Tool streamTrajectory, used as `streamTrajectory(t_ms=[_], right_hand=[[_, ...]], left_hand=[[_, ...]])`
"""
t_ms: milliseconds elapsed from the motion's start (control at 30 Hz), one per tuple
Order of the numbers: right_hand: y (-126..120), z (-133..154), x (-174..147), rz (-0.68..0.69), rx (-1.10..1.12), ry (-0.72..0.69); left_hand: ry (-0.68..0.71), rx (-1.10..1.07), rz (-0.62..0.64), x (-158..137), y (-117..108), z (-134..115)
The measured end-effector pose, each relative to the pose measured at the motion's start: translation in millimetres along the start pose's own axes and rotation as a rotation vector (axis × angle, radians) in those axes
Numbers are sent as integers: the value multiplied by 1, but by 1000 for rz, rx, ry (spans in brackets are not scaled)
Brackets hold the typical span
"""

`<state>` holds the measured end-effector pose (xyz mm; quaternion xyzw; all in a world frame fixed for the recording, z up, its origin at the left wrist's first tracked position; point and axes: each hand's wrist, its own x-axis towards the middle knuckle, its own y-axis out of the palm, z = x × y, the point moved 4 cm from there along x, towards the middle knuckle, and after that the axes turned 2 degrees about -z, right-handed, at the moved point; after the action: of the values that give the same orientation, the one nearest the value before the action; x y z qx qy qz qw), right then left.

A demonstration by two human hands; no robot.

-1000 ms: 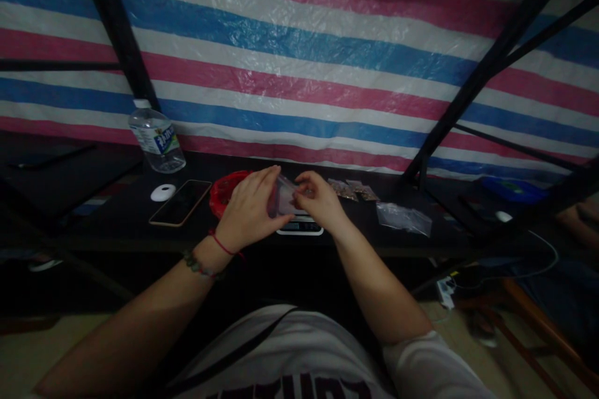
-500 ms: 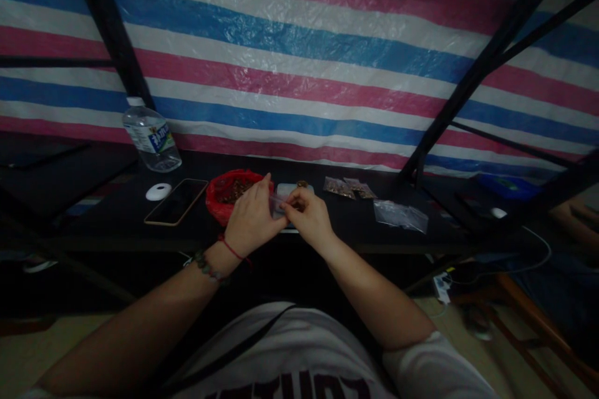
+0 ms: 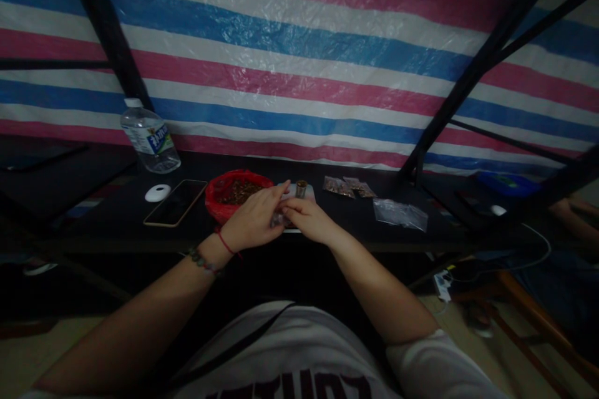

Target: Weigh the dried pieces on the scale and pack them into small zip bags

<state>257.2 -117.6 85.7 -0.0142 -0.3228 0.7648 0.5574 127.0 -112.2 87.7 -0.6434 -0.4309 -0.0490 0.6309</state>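
Both hands meet over a pale flat object (image 3: 309, 192) at the table's front edge, with a small clear plastic bag (image 3: 277, 219) between them. My left hand (image 3: 253, 217) holds the bag from the left, fingers stretched forward and thumb low. From the right, my right hand (image 3: 307, 218) has its fingers bent together on the bag; its fingertips are partly hidden. Just beyond the right fingers stands a small metal-looking cup (image 3: 301, 188). Left of the hands, a red plastic bag (image 3: 216, 207) lies opened, filled with small brownish-gold pieces (image 3: 241, 191).
Filled small bags (image 3: 340, 187) and flat clear bags (image 3: 400, 214) lie to the right. A phone (image 3: 175, 202), a white oval case (image 3: 158, 192) and a plastic bottle (image 3: 152, 140) stand left. Dark metal posts (image 3: 105, 31) frame the striped sheet. Another person's arm (image 3: 568, 215) shows far right.
My right fingers have moved slightly left and flattened over the small bag, uncovering more of the cup. My left hand has shifted a little lower, still beside the bag.
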Motion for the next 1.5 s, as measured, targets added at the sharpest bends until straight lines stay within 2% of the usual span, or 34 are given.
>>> streamTrajectory(t_ms=[100,167,233,367,467,533,600,733,1067,1167,1233,1300,1400,1500], right_hand=[[-2,-2,-1,22,-78,12],[-7,-3,0,16,-96,-10],[-17,-4,0,-37,-58,-37],[-40,-10,1,-162,-62,-54],[-45,-15,0,-61,-95,-21],[-44,-17,-1,18,-121,-3],[-46,-16,-2,20,-169,-16],[-49,-10,-2,9,-243,-53],[-56,-6,-4,-10,-217,-122],[-57,-9,-3,-112,-91,-135],[-57,-10,-2,-172,106,-166],[-52,-12,-1,-157,321,-187],[-40,-16,0,-84,493,-132],[-31,-17,0,-103,564,-63]], left_hand=[[67,-25,45,-1,-1,-5],[43,-73,64,0,-4,-1],[-65,-168,69,1,-6,12],[-429,-546,29,1,-4,46],[-589,-712,13,-1,1,54],[-624,-751,44,-1,4,52],[-649,-783,65,-1,6,49],[-696,-867,13,-3,7,53],[-660,-934,-97,-5,5,65],[-710,-1067,-153,-6,6,65],[-773,-1222,-209,-7,9,63],[-828,-1408,-247,-7,17,58],[-868,-1644,-220,-7,35,44],[-888,-1745,-154,-9,55,29]])
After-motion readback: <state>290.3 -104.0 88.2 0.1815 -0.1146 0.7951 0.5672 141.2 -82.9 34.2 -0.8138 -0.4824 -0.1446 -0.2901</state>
